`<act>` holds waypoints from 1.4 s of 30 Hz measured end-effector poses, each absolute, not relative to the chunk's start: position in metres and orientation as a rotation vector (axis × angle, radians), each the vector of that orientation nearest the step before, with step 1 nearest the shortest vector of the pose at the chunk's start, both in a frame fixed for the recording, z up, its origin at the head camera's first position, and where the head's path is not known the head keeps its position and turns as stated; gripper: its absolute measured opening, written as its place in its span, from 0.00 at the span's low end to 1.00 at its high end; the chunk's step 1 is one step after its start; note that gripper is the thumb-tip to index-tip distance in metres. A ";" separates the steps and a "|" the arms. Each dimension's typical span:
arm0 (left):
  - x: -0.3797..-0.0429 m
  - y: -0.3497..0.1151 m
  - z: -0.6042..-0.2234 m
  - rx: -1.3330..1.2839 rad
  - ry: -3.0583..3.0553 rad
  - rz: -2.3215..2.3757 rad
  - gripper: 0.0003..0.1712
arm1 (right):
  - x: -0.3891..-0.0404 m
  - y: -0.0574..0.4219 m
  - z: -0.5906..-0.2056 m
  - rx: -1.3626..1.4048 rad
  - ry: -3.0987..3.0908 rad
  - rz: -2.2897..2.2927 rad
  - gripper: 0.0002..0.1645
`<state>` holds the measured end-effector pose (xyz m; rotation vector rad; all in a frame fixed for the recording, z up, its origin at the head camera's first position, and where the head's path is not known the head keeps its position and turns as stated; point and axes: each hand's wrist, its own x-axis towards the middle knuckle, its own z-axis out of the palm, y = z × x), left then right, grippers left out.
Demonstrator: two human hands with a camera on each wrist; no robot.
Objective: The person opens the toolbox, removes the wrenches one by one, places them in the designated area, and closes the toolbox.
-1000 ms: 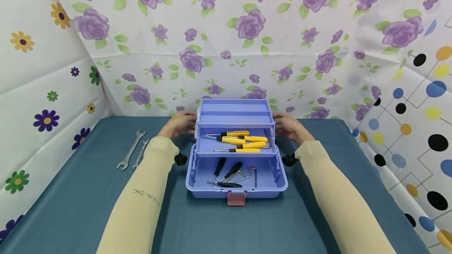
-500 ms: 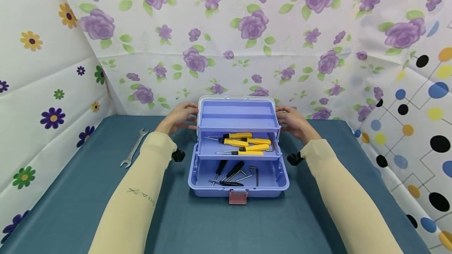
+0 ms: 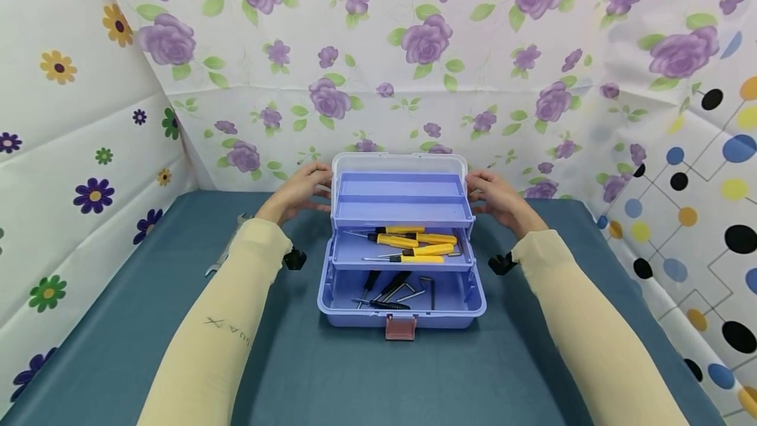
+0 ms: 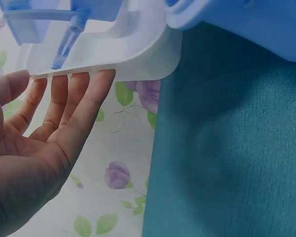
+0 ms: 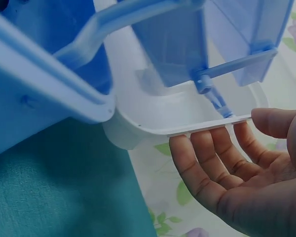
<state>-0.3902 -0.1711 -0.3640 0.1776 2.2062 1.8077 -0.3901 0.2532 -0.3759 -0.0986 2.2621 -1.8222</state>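
Note:
A blue-purple toolbox (image 3: 355, 321) stands unfolded on the table, with its pale lid (image 3: 399, 162) upright behind the stepped trays. Yellow-handled screwdrivers (image 3: 428, 250) lie in the middle tray, while black-handled screwdrivers (image 3: 390, 305) and hex keys (image 3: 433, 291) are in the base. My left hand (image 3: 301, 192) is at the lid's left side; the left wrist view shows its extended fingertips touching the lid's rim (image 4: 143, 61). At the other side, my right hand (image 3: 503, 201) touches the rim with slightly bent fingers (image 5: 187, 158), its thumb close to the edge.
A wrench (image 3: 221, 258) lies left of the box, partly behind the left sleeve. A floral sheet (image 3: 378, 51) hangs behind the table (image 3: 367, 380). The pink latch (image 3: 401, 328) hangs at the box's front.
The lid and top tray have risen, and more of the lid now shows above the tray. Both hands have moved up slightly with it. The left sleeve now covers the smaller wrench.

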 end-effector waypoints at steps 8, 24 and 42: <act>-0.387 -0.172 -0.351 0.216 2.228 1.739 0.36 | -0.385 0.254 -0.365 -0.115 2.342 -1.736 0.37; -0.378 -0.172 -0.334 0.187 2.233 1.656 0.47 | -0.374 0.245 -0.345 -0.103 2.310 -1.728 0.45; -0.355 -0.179 -0.333 0.394 2.288 1.713 0.36 | -0.353 0.258 -0.343 -0.340 2.316 -1.747 0.44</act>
